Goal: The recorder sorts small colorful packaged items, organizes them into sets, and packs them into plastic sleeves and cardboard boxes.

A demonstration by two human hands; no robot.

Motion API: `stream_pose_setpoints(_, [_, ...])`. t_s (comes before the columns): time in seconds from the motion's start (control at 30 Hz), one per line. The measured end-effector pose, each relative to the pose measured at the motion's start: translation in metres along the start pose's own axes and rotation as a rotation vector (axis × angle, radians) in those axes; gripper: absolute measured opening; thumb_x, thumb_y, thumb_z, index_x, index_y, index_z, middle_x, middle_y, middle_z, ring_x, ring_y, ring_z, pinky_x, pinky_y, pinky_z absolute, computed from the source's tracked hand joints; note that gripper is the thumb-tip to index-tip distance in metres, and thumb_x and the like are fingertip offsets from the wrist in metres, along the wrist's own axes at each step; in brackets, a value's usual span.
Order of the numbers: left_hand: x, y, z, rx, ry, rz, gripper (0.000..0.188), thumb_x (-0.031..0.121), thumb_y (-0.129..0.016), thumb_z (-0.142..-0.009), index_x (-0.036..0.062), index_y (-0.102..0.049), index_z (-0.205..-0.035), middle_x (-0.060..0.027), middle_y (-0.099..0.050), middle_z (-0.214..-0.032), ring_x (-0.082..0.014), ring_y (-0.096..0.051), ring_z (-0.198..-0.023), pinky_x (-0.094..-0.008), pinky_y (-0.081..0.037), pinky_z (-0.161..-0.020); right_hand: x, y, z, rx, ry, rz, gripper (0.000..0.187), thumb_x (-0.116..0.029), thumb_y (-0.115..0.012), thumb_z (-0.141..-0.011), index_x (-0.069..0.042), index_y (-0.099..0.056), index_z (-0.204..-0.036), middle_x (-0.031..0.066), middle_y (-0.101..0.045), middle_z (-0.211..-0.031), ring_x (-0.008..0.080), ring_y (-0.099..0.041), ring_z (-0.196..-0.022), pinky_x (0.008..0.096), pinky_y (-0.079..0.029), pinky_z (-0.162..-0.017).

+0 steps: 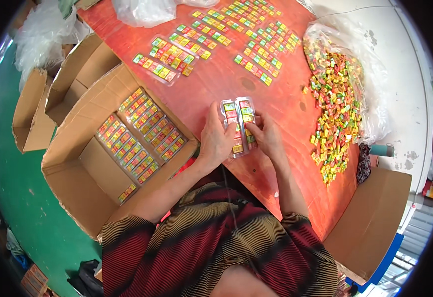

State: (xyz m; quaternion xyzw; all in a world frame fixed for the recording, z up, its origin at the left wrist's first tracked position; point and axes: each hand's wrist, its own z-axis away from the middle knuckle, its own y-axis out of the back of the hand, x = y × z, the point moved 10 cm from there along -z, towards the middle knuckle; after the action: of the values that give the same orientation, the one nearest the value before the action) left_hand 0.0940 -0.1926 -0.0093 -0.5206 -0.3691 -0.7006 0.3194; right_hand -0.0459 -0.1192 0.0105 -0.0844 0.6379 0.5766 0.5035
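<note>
My left hand point(216, 136) grips the side of a clear plastic strip pack point(230, 115) with small red, green and yellow blocks in a single row, thumb over its front. A second, similar strip pack point(246, 113) lies alongside it, and my right hand point(268, 138) has its thumb and fingers closed on that one's right edge. Both packs are side by side near the front edge of the red table point(285, 111); whether they touch the tabletop I cannot tell. The fingers behind the packs are hidden.
Left of me, an open cardboard box point(92, 171) holds rows of filled packs, with two more boxes beyond it. Several packs point(169, 52) lie at the table's far side. A heap of loose small blocks point(337, 104) spills from a clear bag on the right, above another cardboard box point(375, 222).
</note>
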Motion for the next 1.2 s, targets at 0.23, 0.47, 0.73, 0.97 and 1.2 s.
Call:
stream_pose_setpoints(0.23, [0.017, -0.006, -0.004, -0.059, 0.017, -0.171, 0.064, 0.006, -0.055, -0.075, -0.0052, -0.020, -0.128, -0.0269, -0.036, -0.123, -0.0412, -0.045, -0.106, -0.0432, -0.038, -0.087, 0.037, -0.009, -0.001, -0.034, -0.099, -0.288, 0.025, -0.008, -0.060, -0.076, 0.004, -0.052, -0.096, 0.0051, -0.056, -0.073, 0.0108, -0.053, -0.065, 0.0261, -0.044, -0.058])
stream_pose_setpoints(0.47, [0.007, -0.009, -0.009, -0.072, -0.008, -0.203, 0.061, 0.006, -0.050, -0.077, -0.0084, -0.019, -0.127, -0.0283, -0.038, -0.122, -0.0399, -0.042, -0.110, -0.0427, -0.036, -0.091, 0.046, -0.001, -0.001, -0.060, -0.196, -0.550, 0.024, -0.006, -0.059, -0.077, 0.004, -0.051, -0.096, 0.0048, -0.057, -0.072, 0.0112, -0.054, -0.063, 0.0242, -0.044, -0.055])
stream_pose_setpoints(0.73, [0.007, -0.024, -0.013, -0.130, 0.029, -0.112, 0.058, 0.009, -0.048, -0.079, -0.0107, -0.021, -0.126, -0.0301, -0.038, -0.122, -0.0389, -0.040, -0.112, -0.0412, -0.035, -0.093, 0.066, 0.012, -0.004, 0.019, -0.146, -0.253, 0.034, -0.010, -0.061, -0.075, 0.005, -0.053, -0.104, 0.0065, -0.059, -0.069, 0.0110, -0.055, -0.060, 0.0265, -0.044, -0.054])
stream_pose_setpoints(0.97, [0.007, -0.029, -0.013, -0.139, 0.131, -0.101, 0.056, 0.009, -0.050, -0.078, -0.0093, -0.024, -0.124, -0.0257, -0.054, -0.096, -0.0383, -0.053, -0.093, -0.0431, -0.042, -0.079, 0.060, 0.007, -0.001, 0.077, -0.111, -0.327, 0.033, -0.012, -0.061, -0.074, 0.005, -0.055, -0.102, 0.0086, -0.061, -0.071, 0.0126, -0.056, -0.060, 0.0280, -0.045, -0.055])
stream_pose_setpoints(1.2, [0.013, -0.027, -0.019, -0.120, 0.081, -0.227, 0.041, 0.004, -0.054, -0.075, -0.0020, -0.040, -0.113, -0.0243, -0.057, -0.092, -0.0402, -0.054, -0.089, -0.0451, -0.042, -0.077, 0.041, 0.000, 0.008, -0.017, -0.144, -0.242, 0.028, -0.011, -0.061, -0.075, 0.004, -0.052, -0.097, 0.0092, -0.060, -0.075, 0.0130, -0.057, -0.068, 0.0281, -0.046, -0.061])
